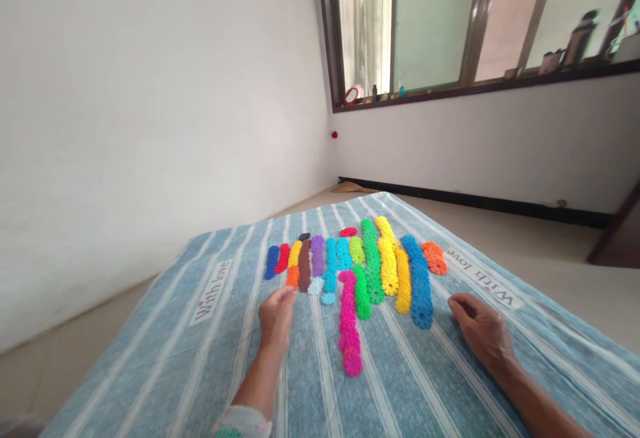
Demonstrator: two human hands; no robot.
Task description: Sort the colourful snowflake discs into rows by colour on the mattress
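Note:
My left hand (276, 315) is closed in a pinch at the near end of a short row of orange notched plastic discs (293, 277), its fingertips on the nearest one. Beside that row lie brown discs (305, 268) and a few pale blue discs (316, 285). To the right, my right hand (483, 326) rests on the cloth with fingers curled in and nothing showing in them. Its nearest neighbours are a long blue row of discs (419, 285) and some orange-red discs (435, 258). A long pink row (350, 325) reaches toward me between the hands.
Overlapping discs in green (371, 265), yellow (387, 265), purple (317, 255) and other colours form more rows. All lie on a blue-and-white striped cloth (215, 371). A white wall (150, 91) stands left; bottles and a red-rimmed mirror (351, 96) line the window sill.

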